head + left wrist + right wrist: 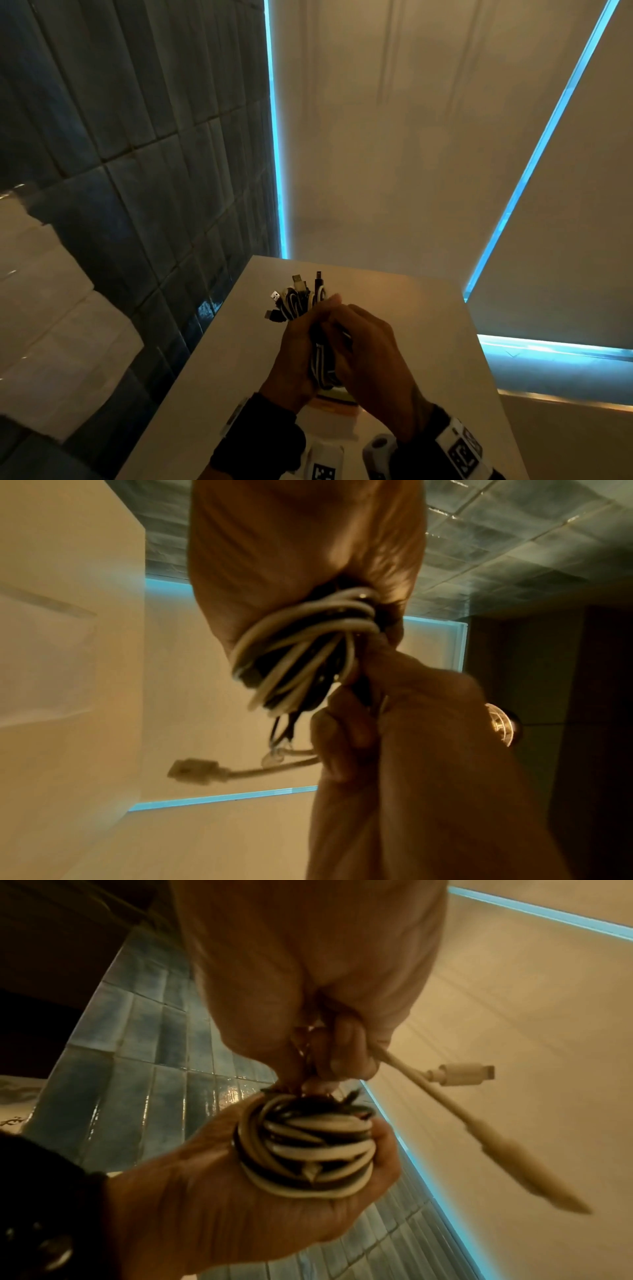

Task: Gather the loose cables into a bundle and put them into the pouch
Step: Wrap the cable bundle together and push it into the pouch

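Observation:
I hold a bundle of black and white cables above the white table, several plug ends sticking out at its far end. My left hand grips the coil in its palm. My right hand closes on the bundle from the right and pinches cable ends. A white plug hangs free beyond the fingers. The left wrist view shows the looped cables between both hands and the same white plug. A flat pale item lies under the hands; whether it is the pouch I cannot tell.
A blue tiled wall runs along the table's left edge. Beige panels with glowing blue strips stand behind the table. The table's left edge and far edge are close to the hands.

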Tool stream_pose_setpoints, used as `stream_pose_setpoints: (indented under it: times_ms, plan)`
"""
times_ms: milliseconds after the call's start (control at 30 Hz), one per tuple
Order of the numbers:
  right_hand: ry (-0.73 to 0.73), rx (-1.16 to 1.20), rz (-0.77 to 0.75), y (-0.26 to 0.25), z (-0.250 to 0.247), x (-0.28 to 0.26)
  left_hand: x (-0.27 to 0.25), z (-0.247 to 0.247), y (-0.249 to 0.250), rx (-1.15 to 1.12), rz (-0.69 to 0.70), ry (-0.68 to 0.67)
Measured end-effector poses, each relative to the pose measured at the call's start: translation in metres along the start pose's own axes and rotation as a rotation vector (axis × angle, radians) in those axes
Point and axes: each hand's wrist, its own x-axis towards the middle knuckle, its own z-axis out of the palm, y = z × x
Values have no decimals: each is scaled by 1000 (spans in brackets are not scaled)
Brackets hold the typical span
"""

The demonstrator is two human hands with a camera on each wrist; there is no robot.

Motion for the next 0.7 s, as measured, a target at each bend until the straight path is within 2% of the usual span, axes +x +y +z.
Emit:
stream_pose_setpoints:
  times_ms: [167, 267, 367, 433, 533, 633, 700]
  plan:
    - [-70, -173, -83, -3, 0, -5, 8, -13, 12, 130, 165, 153]
    - [-120, -99, 25, -1, 4, -13, 16, -15, 20, 104, 259, 206]
    - [-100, 43, 99, 0, 1, -16, 19, -17, 20, 57, 281, 244]
    - [-157, 211, 184, -1, -5, -20, 21, -20, 22, -26, 293, 263]
    - [-270, 477, 394, 2, -14, -31, 24, -24, 29, -148, 311, 285]
    - [-363, 679, 618, 13, -17, -40, 24, -26, 34, -178, 298, 245]
    - [-428, 770, 684, 23, -18, -41, 23, -25, 33, -176, 273, 180]
